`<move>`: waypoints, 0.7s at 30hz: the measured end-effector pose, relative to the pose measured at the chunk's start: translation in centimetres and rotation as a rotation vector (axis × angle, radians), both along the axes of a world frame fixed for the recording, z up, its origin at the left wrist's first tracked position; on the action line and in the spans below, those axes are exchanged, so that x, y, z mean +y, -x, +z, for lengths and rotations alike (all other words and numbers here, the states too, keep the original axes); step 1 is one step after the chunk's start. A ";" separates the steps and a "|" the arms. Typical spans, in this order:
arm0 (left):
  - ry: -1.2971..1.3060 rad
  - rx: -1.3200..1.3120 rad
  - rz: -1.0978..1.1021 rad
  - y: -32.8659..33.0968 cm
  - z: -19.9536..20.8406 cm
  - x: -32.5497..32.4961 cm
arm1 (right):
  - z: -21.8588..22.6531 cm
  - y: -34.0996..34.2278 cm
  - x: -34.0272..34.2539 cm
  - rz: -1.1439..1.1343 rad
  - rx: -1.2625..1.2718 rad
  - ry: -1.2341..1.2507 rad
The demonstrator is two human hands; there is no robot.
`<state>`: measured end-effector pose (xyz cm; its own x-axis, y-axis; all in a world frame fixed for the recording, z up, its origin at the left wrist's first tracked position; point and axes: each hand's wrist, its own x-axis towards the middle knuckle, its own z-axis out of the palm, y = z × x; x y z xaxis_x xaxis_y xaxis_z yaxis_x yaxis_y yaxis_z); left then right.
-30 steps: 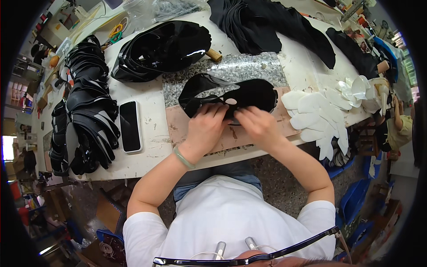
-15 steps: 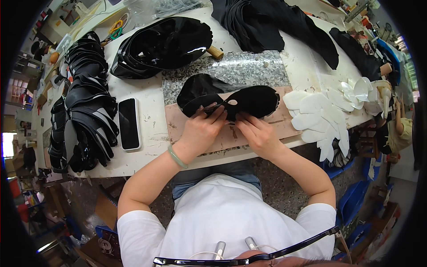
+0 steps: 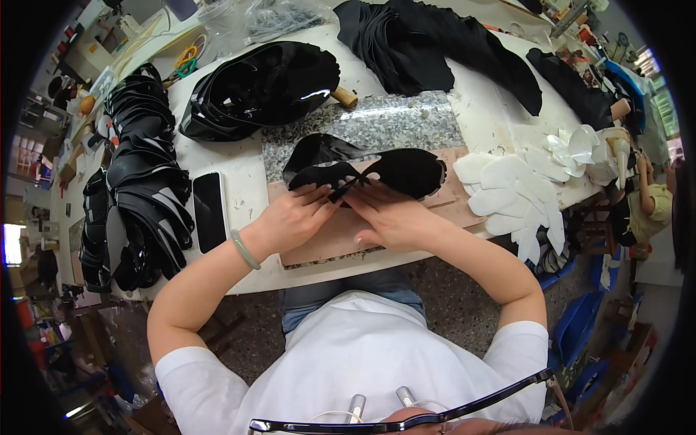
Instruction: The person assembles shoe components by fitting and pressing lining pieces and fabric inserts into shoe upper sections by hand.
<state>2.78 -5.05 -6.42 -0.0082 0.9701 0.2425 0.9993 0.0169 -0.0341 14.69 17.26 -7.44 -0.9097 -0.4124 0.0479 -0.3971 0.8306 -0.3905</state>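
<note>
A glossy black patent-leather shoe upper (image 3: 409,174) lies bent in front of me, over a pinkish-tan board (image 3: 319,246). Its near edges meet at the middle, under my fingers. My left hand (image 3: 293,217), with a pale green bangle on the wrist, is closed on the near left edge of the upper. From the other side my right hand (image 3: 391,217) reaches in. Its fingers lie stretched over the middle join, and its thumb sticks out apart, below the upper. The fingertips of both hands nearly meet, and they hide part of the join.
Stacked glossy black uppers (image 3: 261,87) stand at the back left, beside a wooden handle (image 3: 344,97). More black pieces (image 3: 141,181) and a phone (image 3: 210,210) lie left. A speckled stone slab (image 3: 370,119) is beyond the board. White pieces (image 3: 507,188) lie right, black leather (image 3: 406,47) behind.
My right hand has slid left toward the middle of the upper, its thumb now spread out. My left hand has moved slightly left and down. The upper's middle opening is now covered.
</note>
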 end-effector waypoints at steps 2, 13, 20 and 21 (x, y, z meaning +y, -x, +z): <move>0.040 0.016 -0.001 0.0 0.6 -0.2 | -0.7 0.9 0.2 0.061 0.089 -0.010; 0.135 0.185 -0.049 0.7 3.6 -0.8 | -0.8 2.0 -1.4 0.151 0.149 -0.092; 0.263 0.339 -0.020 2.5 4.2 -1.5 | 0.8 -0.4 3.5 0.249 -0.011 -0.134; 0.327 0.309 -0.081 3.2 4.5 -1.2 | 0.8 -0.7 4.5 0.204 -0.082 -0.146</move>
